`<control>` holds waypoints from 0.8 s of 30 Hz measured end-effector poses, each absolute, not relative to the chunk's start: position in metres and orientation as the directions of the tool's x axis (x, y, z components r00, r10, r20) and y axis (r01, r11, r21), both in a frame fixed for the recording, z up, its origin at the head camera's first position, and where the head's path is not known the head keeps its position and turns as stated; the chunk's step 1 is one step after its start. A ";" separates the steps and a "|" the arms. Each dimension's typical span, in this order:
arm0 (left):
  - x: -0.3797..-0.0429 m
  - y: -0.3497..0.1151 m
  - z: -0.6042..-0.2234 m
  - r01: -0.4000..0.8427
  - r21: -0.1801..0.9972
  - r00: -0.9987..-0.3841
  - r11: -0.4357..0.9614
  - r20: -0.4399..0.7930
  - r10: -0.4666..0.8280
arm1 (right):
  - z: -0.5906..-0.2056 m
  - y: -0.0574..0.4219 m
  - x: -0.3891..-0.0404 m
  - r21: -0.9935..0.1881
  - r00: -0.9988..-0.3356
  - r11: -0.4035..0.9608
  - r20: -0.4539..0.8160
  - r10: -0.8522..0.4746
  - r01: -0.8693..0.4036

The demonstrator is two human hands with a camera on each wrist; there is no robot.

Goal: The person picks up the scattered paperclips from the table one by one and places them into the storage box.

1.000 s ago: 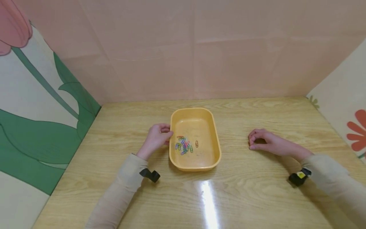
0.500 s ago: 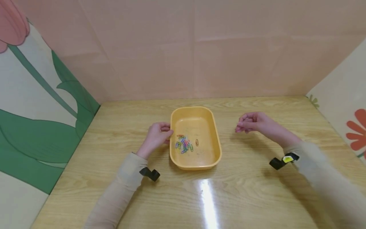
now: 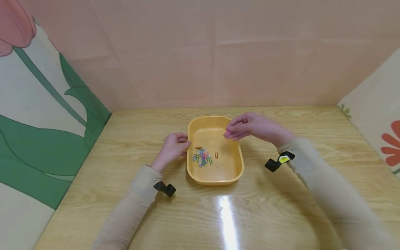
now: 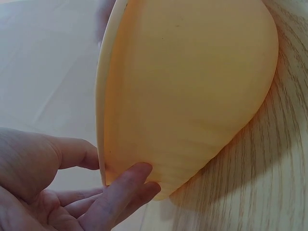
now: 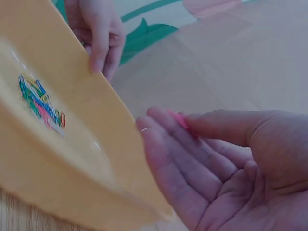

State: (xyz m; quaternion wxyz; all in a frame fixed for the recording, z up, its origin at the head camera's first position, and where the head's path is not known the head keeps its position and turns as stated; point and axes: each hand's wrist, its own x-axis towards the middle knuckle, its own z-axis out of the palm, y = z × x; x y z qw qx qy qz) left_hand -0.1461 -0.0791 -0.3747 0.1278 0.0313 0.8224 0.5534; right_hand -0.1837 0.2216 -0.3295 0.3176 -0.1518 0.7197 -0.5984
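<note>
A yellow plastic tray (image 3: 229,170) stands on the table. My left hand (image 3: 172,146) grips its left rim; in the left wrist view the thumb is at the rim and the fingers (image 4: 125,185) lie against the outer wall. A small heap of coloured paper clips (image 3: 203,159) lies in the tray's left half, with a single red clip (image 3: 216,155) apart to the right. My right hand (image 3: 253,127) is above the tray's far right rim. Between thumb and fingers it pinches a small pink thing (image 5: 179,119), mostly covered, its kind unclear.
The wooden table (image 3: 275,194) extends around the tray on all sides. Behind it rises a pink wall covering (image 3: 162,69). Flower-patterned panels (image 3: 34,146) flank both sides.
My right hand has lifted from the table on the right and moved left, over the tray's far right rim, carrying the pink thing. The left hand keeps its hold on the rim.
</note>
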 end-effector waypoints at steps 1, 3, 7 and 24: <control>-0.146 -0.079 -0.375 -0.090 0.919 -0.965 0.385 -0.175 0.193 | -0.329 0.217 -0.185 -0.956 -0.736 0.239 -0.285 -0.614 0.171; -0.147 -0.079 -0.375 -0.089 0.919 -0.966 0.384 -0.174 0.193 | -0.330 0.207 -0.187 -0.951 -0.709 0.251 -0.304 -0.637 0.183; -0.147 -0.079 -0.376 -0.090 0.921 -0.965 0.379 -0.175 0.196 | -0.333 0.191 -0.191 -0.935 -0.673 0.303 -0.346 -0.654 0.185; -0.147 -0.081 -0.376 -0.084 0.923 -0.962 0.376 -0.174 0.212 | -0.341 0.153 -0.191 -0.798 -0.673 0.603 -0.457 -0.581 0.021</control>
